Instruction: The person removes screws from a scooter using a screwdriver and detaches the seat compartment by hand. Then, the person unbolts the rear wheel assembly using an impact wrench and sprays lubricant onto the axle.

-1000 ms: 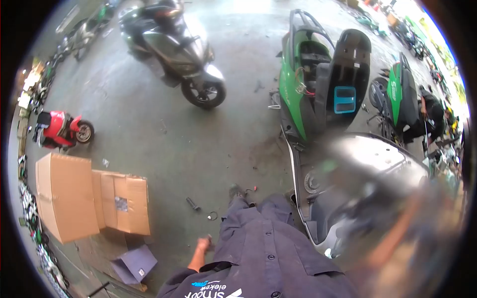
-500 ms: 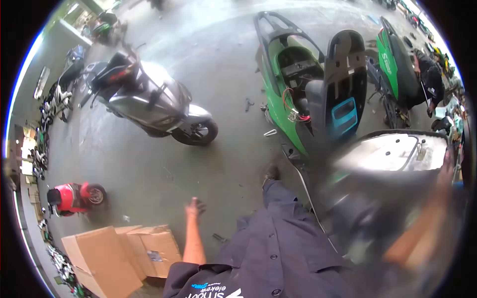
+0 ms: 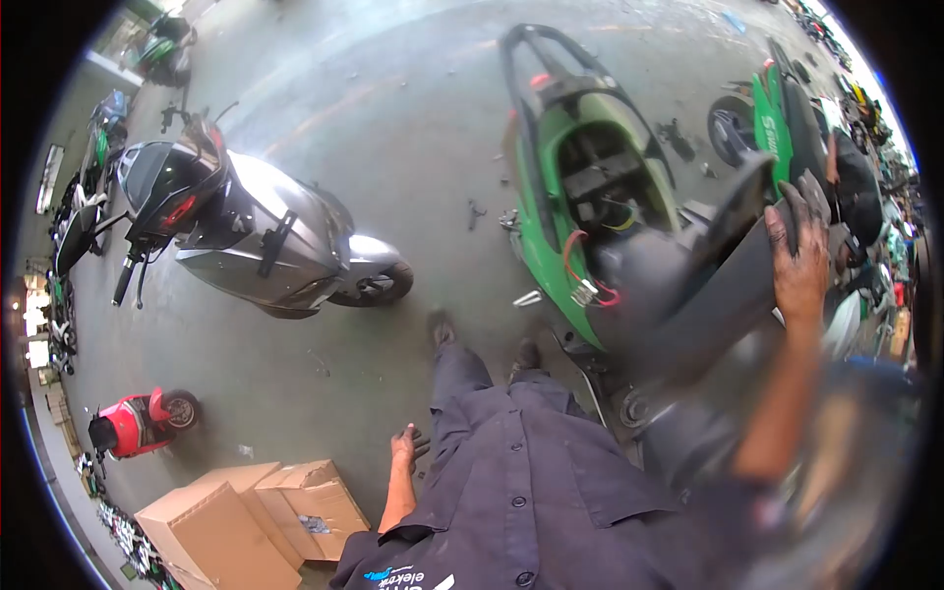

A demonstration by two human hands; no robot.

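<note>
Two hands show: my right hand (image 3: 801, 241) lies on the blurred black seat (image 3: 718, 290), fingers slightly apart; whether they grip it, I cannot tell. Left of those fingers stands the green scooter (image 3: 539, 228), its red wires (image 3: 572, 251) exposed. My left hand (image 3: 404, 448) hangs free, fingers loosely parted, a cardboard box (image 3: 218, 536) below and left of them.

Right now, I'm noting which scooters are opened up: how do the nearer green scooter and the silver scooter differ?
The nearer green scooter is open on top, with wires hanging out; the silver scooter shows no such opening. The person's right hand is at a dark panel by the green scooter, while neither hand touches the silver scooter. Both are on the same grey floor.
</note>
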